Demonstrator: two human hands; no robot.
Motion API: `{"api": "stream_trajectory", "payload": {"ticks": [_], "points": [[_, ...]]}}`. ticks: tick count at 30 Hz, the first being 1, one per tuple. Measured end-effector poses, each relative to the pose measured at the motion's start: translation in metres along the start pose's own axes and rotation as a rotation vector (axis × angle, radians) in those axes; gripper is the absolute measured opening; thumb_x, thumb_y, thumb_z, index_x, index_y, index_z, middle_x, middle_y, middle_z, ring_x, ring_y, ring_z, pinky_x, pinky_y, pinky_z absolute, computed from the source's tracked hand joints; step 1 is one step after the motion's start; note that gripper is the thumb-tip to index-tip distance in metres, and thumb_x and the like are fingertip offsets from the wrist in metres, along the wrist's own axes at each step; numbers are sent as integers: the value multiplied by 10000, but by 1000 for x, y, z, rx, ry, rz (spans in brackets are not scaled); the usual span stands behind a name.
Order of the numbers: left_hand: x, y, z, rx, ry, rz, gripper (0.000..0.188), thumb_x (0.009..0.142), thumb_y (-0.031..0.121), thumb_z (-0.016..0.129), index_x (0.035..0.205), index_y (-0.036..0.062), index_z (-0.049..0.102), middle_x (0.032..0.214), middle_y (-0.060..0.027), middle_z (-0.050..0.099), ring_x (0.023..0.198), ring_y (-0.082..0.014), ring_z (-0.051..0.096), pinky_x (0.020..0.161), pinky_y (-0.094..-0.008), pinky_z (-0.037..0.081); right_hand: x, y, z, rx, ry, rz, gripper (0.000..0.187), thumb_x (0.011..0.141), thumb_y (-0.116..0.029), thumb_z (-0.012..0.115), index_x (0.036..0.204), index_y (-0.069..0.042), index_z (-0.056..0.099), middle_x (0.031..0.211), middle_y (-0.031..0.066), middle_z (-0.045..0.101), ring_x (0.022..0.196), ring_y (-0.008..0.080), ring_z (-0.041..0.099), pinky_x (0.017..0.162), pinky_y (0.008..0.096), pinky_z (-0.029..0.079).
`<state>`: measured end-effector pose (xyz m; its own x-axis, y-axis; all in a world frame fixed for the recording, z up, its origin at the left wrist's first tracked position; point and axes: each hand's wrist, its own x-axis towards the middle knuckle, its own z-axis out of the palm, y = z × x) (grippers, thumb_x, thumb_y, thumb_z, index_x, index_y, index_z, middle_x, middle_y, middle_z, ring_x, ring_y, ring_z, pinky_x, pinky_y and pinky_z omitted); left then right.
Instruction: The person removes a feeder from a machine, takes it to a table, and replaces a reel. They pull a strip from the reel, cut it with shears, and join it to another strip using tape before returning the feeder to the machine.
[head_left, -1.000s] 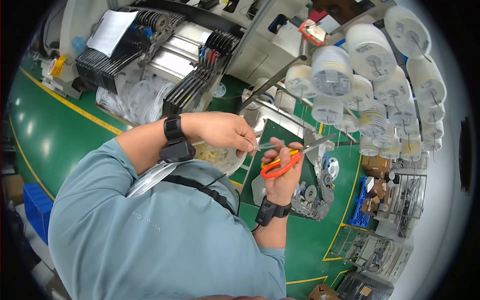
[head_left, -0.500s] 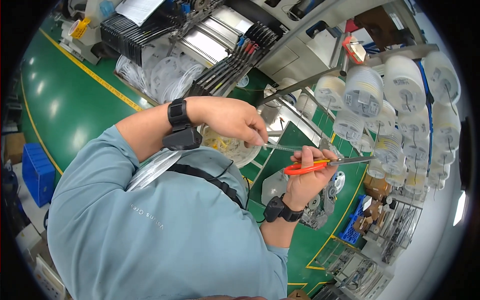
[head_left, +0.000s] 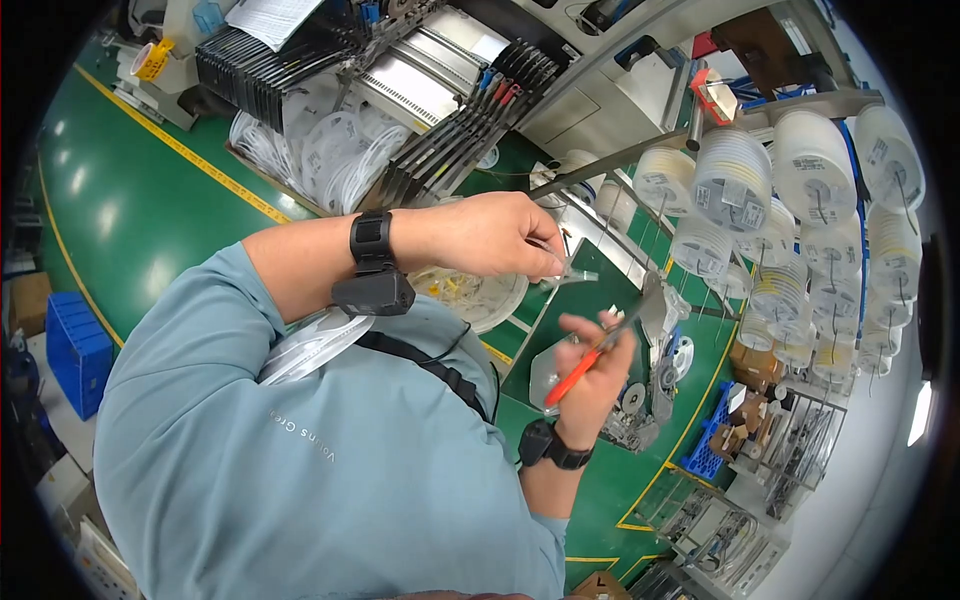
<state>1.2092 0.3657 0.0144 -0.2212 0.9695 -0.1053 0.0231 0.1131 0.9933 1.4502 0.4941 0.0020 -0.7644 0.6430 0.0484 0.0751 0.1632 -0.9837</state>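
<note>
My left hand (head_left: 495,235) is closed, with thumb and fingers pinching a short piece of clear plastic strip (head_left: 583,275) that sticks out past the fingertips. Scissors with orange handles (head_left: 573,381) lie in my right hand (head_left: 598,375), to the right of and below the left. The right hand's fingers are partly curled around them, and their blades point up and away, apart from the strip. A clear-white plastic reel (head_left: 308,348) is tucked under my left upper arm. Beneath my left wrist stands a round pale bin (head_left: 490,305) holding white and yellow scraps, partly hidden.
A rack with rows of white reels (head_left: 815,165) hangs at the right. Ahead are black feeders (head_left: 470,125) and a box of loose empty reels (head_left: 335,150). A dark green board (head_left: 590,300) lies beyond my hands. A blue crate (head_left: 75,345) stands far left.
My left hand has shifted right with the strip. My right hand has moved slightly down and turned the scissors upward, away from the strip; some fingers have loosened.
</note>
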Motion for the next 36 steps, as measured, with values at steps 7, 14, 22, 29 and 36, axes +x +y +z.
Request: {"api": "stream_trajectory", "payload": {"ticks": [7,14,22,29,36], "points": [[12,-5,8,-45,96,91,267,910,252,725,986,-3,746,847,-63,742,774,-113,659,730,-293,514,-37,21,-1,-202,-122,176,619,846,-11,772,1393,-23,483,950,72,676,792,93,586,732,231,487],[15,0,14,-10,71,101,230,920,204,728,1030,3,745,883,-40,743,807,-84,649,769,-275,520,-26,5,10,-187,-91,194,622,836,17,767,1392,-11,489,923,53,661,818,109,604,766,247,497],[11,0,15,-86,74,98,198,925,161,728,1037,-1,745,913,-34,749,834,-71,652,786,-266,524,-23,4,14,-276,-38,158,627,806,-3,802,1363,-20,516,922,45,652,798,109,591,747,252,493],[9,-4,15,-92,83,116,213,915,173,730,1030,-5,748,920,-47,754,840,-83,663,790,-266,527,-13,0,21,-543,-45,59,589,768,-52,850,1280,-8,561,811,37,627,677,119,558,651,277,487],[9,-7,16,-145,110,142,236,885,188,732,1009,-10,759,901,-71,762,831,-103,682,783,-271,533,-11,-2,25,-536,-21,20,573,762,-65,861,1253,-5,570,779,43,624,655,128,558,629,289,482]]}}
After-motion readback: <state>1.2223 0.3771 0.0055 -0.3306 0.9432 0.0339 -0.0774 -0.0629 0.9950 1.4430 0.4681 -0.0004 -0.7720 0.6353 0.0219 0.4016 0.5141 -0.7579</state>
